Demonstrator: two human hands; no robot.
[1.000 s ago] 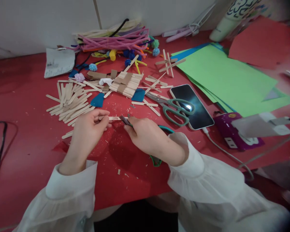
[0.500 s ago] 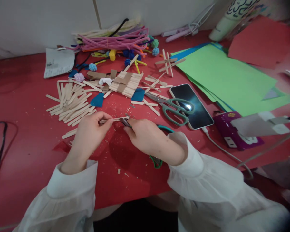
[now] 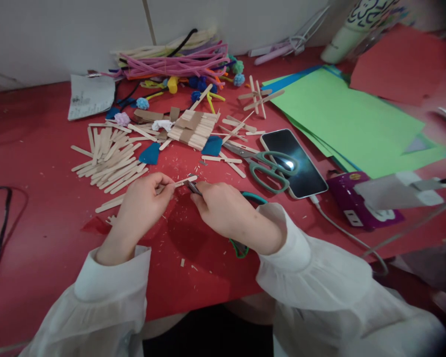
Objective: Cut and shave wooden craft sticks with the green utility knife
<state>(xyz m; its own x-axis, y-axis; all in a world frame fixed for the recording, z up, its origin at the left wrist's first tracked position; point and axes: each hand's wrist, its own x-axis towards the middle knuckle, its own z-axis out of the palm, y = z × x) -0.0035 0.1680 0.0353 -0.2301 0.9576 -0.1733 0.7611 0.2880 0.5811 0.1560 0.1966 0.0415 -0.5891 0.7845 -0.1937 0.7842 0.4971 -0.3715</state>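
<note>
My left hand point(image 3: 144, 198) pinches a wooden craft stick point(image 3: 186, 180) between thumb and fingers, its free end pointing right. My right hand point(image 3: 223, 206) is closed around a pair of pliers point(image 3: 194, 187); their dark jaws are at the stick, though whether they grip it is too small to tell. Their teal-green handles point(image 3: 254, 197) stick out past the palm, spread apart. A heap of craft sticks point(image 3: 113, 161) lies beyond my left hand. Ahead is a row of sticks joined by brown strips point(image 3: 194, 129). Tiny wood chips point(image 3: 183, 263) are scattered below and around the hands.
Green-handled scissors point(image 3: 269, 171) rest partly on a phone point(image 3: 301, 168), whose cable runs to the right. A purple power block point(image 3: 360, 198) holds a white charger. Green paper sheets point(image 3: 349, 114) lie back right; pink pipe cleaners point(image 3: 174, 64) are piled by the wall.
The stick's free end has risen slightly and tilts up more, next to the pliers' jaws. My left hand has turned a little; my right hand has barely moved.
</note>
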